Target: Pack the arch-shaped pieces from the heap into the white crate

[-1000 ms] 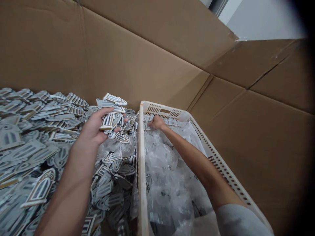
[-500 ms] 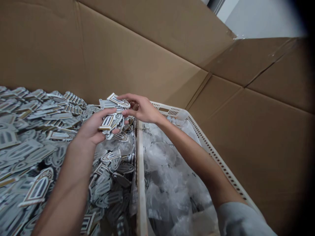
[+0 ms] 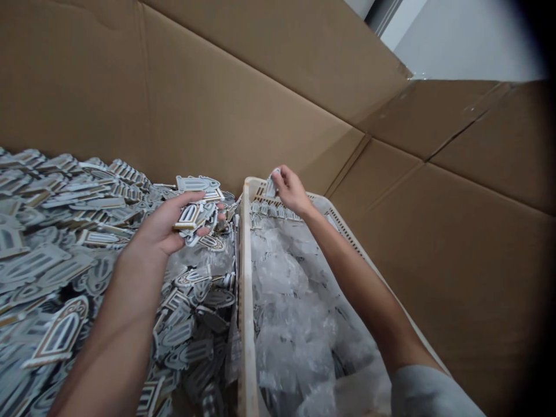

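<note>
My left hand [image 3: 167, 223] holds a loose bunch of flat arch-shaped pieces [image 3: 191, 214], white and grey with gold-brown edging, its thumb over the top. Over the far end of a white plastic crate [image 3: 247, 289], my right hand [image 3: 290, 188] pinches one small grey-white arched piece [image 3: 273, 184] between thumb and fingers. Below it, a row of similar pieces [image 3: 273, 211] lines the crate's far end. Crumpled clear plastic bags [image 3: 295, 324] fill much of the crate.
A large heap of the same arched pieces [image 3: 39, 266] spreads over the left side, reaching the crate's left wall. Tall brown cardboard walls [image 3: 217, 98] stand behind and to the right. A pale surface [image 3: 469, 40] shows beyond the cardboard at the top right.
My right hand has moved right, away from the bunch in my left hand, to the crate's far end with one piece. My left hand stays nearly in place, still holding the bunch.
</note>
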Demonstrator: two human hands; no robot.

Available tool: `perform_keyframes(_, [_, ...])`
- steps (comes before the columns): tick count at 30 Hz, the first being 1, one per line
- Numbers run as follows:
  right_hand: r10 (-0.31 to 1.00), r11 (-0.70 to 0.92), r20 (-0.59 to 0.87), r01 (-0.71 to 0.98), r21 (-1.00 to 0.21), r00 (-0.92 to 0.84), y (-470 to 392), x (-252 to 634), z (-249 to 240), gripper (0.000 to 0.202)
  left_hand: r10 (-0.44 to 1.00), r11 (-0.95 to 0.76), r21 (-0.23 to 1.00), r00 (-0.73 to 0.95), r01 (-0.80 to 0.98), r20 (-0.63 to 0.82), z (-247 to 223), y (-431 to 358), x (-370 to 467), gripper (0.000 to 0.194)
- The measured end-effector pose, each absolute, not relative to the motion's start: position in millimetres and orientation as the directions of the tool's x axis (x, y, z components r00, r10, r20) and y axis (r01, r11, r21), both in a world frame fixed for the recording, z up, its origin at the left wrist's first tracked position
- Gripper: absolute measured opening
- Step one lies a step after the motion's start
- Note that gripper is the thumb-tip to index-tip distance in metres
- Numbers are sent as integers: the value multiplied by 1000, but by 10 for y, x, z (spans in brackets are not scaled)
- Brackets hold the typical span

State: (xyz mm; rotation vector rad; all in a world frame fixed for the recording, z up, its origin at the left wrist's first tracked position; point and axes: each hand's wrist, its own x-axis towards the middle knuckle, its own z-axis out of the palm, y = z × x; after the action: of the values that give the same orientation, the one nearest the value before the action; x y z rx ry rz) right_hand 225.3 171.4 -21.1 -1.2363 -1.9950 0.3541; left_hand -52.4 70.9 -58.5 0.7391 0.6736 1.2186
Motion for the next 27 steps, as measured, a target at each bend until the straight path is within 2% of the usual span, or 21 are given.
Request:
perform_keyframes(3, [947, 315, 271, 666, -677, -173, 1876, 2526, -512, 31, 975, 176, 819, 214, -546, -66, -583, 701, -529, 22])
perform_keyframes(7, [993, 95, 113, 812, -576, -35, 1942, 2716, -888, 30, 971, 168, 822, 233, -544, -45, -582, 698, -525, 20])
perform_keyframes(11, [1000, -8, 8, 841, -542, 15, 1988, 2755, -1133, 13, 974, 173, 821, 221, -544, -59, -589, 708, -525, 23])
perform_keyframes(14, [997, -78, -28, 862, -501, 74, 2032, 2724, -1238, 8, 976, 167, 839, 209, -518, -65, -587, 703, -519, 24])
perform_keyframes(18, [990, -138, -60, 879, -457, 125, 2056, 2646, -1294, 17, 976, 180, 852, 196, -492, -93, -567, 680, -504, 29])
perform_keyframes(22, [988, -153, -61, 892, -425, 140, 2052, 2587, -1295, 25, 975, 200, 839, 188, -505, -120, -541, 663, -496, 32])
perform_keyframes(27, [990, -141, -47, 892, -429, 134, 2031, 2547, -1295, 21, 979, 186, 827, 175, -530, -109, -520, 653, -492, 39])
